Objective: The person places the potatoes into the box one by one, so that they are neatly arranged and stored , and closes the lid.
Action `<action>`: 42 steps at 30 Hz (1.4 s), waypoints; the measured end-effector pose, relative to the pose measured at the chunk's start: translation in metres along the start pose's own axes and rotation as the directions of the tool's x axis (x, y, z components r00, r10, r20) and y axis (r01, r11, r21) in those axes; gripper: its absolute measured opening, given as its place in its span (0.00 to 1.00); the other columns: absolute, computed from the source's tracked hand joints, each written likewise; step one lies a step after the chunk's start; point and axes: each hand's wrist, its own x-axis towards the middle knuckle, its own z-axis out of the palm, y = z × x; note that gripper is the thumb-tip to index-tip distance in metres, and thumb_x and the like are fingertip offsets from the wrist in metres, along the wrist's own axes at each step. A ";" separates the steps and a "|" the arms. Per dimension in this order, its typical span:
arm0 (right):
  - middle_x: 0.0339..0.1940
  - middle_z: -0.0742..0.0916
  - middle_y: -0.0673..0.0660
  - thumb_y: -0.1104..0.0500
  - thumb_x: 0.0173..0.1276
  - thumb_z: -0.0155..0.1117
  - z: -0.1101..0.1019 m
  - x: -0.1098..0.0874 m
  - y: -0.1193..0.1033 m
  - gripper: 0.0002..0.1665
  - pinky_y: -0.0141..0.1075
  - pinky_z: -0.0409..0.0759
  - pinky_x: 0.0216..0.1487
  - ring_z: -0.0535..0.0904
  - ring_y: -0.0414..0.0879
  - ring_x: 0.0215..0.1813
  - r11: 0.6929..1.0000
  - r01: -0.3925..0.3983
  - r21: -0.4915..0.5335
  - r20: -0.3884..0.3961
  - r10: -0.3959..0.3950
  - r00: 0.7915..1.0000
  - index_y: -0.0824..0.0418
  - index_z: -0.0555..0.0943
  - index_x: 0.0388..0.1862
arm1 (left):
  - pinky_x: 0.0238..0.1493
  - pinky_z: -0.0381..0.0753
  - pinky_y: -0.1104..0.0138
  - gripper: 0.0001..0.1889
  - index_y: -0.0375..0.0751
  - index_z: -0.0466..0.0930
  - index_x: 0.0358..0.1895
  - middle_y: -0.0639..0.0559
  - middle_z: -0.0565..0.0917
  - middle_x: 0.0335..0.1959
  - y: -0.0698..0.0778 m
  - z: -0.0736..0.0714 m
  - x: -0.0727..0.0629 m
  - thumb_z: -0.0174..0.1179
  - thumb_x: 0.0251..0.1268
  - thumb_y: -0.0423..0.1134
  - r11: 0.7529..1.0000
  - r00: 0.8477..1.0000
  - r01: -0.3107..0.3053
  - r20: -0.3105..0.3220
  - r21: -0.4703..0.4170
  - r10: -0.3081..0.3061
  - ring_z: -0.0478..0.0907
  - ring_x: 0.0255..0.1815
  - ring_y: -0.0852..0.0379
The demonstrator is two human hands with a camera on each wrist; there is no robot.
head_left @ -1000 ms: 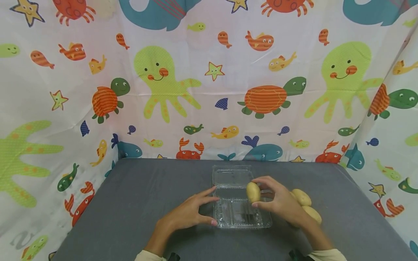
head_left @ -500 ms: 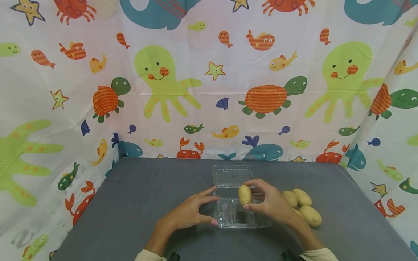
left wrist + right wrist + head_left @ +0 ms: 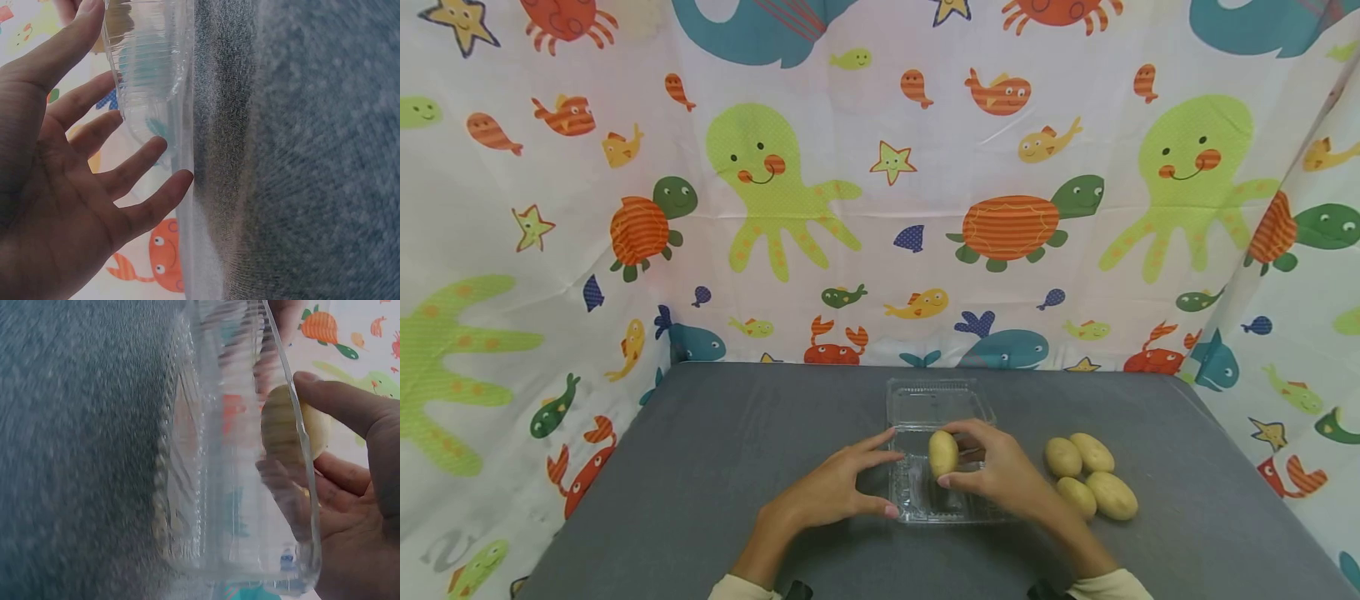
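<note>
**Potato [image 3: 943, 454] in the pinch, right over the clear container [image 3: 955, 517]!**

Starting from the left, it's the left hand [image 3: 831, 487], fingers spread and thumb apart, fingertips right at the container's left edge; the grey counter [image 3: 760, 425] lies beneath. Next along, the clear container itself, its lid [image 3: 928, 407] laid back behind the base. And here's the action: the potato stands nearly upright above that base, with the right hand [image 3: 1000, 471] reaching in from the right, thumb and fingers pinching it! The right wrist view has the potato partly behind the see-through wall, around rim height. Farther right, well apart from the container, four more potatoes [image 3: 1112, 497] sit bunched together on the counter.
</note>
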 end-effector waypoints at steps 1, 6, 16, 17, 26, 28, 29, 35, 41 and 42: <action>0.59 0.85 0.59 0.51 0.61 0.84 0.001 0.000 0.000 0.39 0.50 0.87 0.56 0.87 0.56 0.57 1.000 -0.007 0.002 -0.002 0.007 1.000 0.59 0.79 0.69 | 0.77 0.62 0.35 0.40 0.52 0.76 0.77 0.60 0.57 0.87 0.000 0.000 0.000 0.76 0.62 0.57 1.000 1.000 -0.001 0.002 0.001 0.001 0.57 0.85 0.44; 0.60 0.85 0.60 0.52 0.61 0.85 0.004 0.002 0.000 0.40 0.49 0.87 0.57 0.87 0.58 0.58 1.000 -0.020 0.004 -0.011 0.020 1.000 0.61 0.79 0.69 | 0.77 0.63 0.35 0.39 0.51 0.75 0.77 0.60 0.57 0.87 -0.002 0.000 0.002 0.76 0.63 0.56 1.000 1.000 -0.010 0.003 0.002 0.010 0.57 0.85 0.44; 0.62 0.85 0.63 0.53 0.59 0.86 0.016 0.005 -0.002 0.42 0.46 0.89 0.52 0.89 0.59 0.55 0.998 -0.061 0.008 0.005 0.061 0.998 0.65 0.79 0.69 | 0.78 0.61 0.35 0.40 0.53 0.75 0.77 0.60 0.57 0.87 -0.002 0.000 0.003 0.76 0.62 0.57 1.000 1.000 0.002 0.012 0.004 -0.002 0.57 0.85 0.44; 0.62 0.85 0.63 0.53 0.59 0.86 0.017 0.005 -0.002 0.42 0.45 0.89 0.51 0.89 0.58 0.55 0.998 -0.065 0.007 0.005 0.065 0.998 0.65 0.79 0.69 | 0.77 0.61 0.34 0.40 0.53 0.75 0.77 0.60 0.57 0.87 -0.002 0.000 0.003 0.76 0.63 0.57 1.000 1.000 0.002 0.012 0.004 -0.002 0.57 0.85 0.44; 0.60 0.84 0.65 0.57 0.57 0.87 0.026 0.010 -0.005 0.41 0.43 0.89 0.50 0.89 0.59 0.54 0.997 -0.076 0.018 0.022 0.075 0.997 0.67 0.80 0.67 | 0.76 0.62 0.33 0.40 0.56 0.75 0.78 0.62 0.56 0.87 -0.003 0.001 0.001 0.76 0.63 0.58 1.000 1.000 0.008 0.009 0.003 -0.008 0.57 0.85 0.43; 0.60 0.84 0.65 0.57 0.57 0.87 0.028 0.011 -0.005 0.41 0.43 0.89 0.50 0.89 0.58 0.54 0.996 -0.084 0.011 0.026 0.084 0.996 0.67 0.80 0.66 | 0.76 0.62 0.34 0.40 0.56 0.74 0.78 0.62 0.56 0.87 -0.003 0.001 0.001 0.75 0.63 0.58 1.000 1.000 0.009 0.009 0.001 -0.009 0.57 0.85 0.43; 0.60 0.85 0.65 0.56 0.56 0.87 0.029 0.012 -0.005 0.41 0.42 0.89 0.49 0.89 0.58 0.54 0.996 -0.088 0.006 0.028 0.088 0.996 0.67 0.80 0.66 | 0.76 0.62 0.34 0.40 0.56 0.74 0.78 0.62 0.56 0.87 -0.003 0.001 0.000 0.75 0.63 0.59 1.000 1.000 0.010 0.009 0.000 -0.010 0.57 0.85 0.43; 0.58 0.87 0.63 0.56 0.56 0.87 0.032 0.015 -0.006 0.39 0.40 0.89 0.44 0.90 0.56 0.51 0.997 -0.080 -0.021 0.049 0.081 0.996 0.66 0.82 0.65 | 0.77 0.61 0.34 0.40 0.57 0.74 0.77 0.58 0.57 0.87 -0.002 0.001 0.001 0.75 0.62 0.59 1.000 1.000 0.000 0.004 -0.002 0.000 0.56 0.85 0.42; 0.56 0.88 0.62 0.58 0.57 0.87 0.035 0.018 -0.006 0.38 0.43 0.89 0.45 0.89 0.56 0.51 0.997 -0.064 -0.040 0.072 0.067 0.995 0.67 0.82 0.64 | 0.77 0.61 0.34 0.40 0.56 0.74 0.78 0.59 0.56 0.87 -0.002 0.001 0.001 0.75 0.62 0.60 1.000 1.000 0.003 0.009 -0.005 -0.003 0.56 0.86 0.42; 0.56 0.88 0.62 0.58 0.57 0.87 0.036 0.018 -0.006 0.38 0.44 0.89 0.46 0.89 0.56 0.51 0.997 -0.063 -0.042 0.075 0.066 0.995 0.67 0.82 0.64 | 0.77 0.61 0.34 0.40 0.56 0.74 0.78 0.59 0.56 0.87 -0.002 0.001 0.001 0.75 0.62 0.60 1.000 1.000 0.004 0.010 -0.006 -0.004 0.56 0.85 0.42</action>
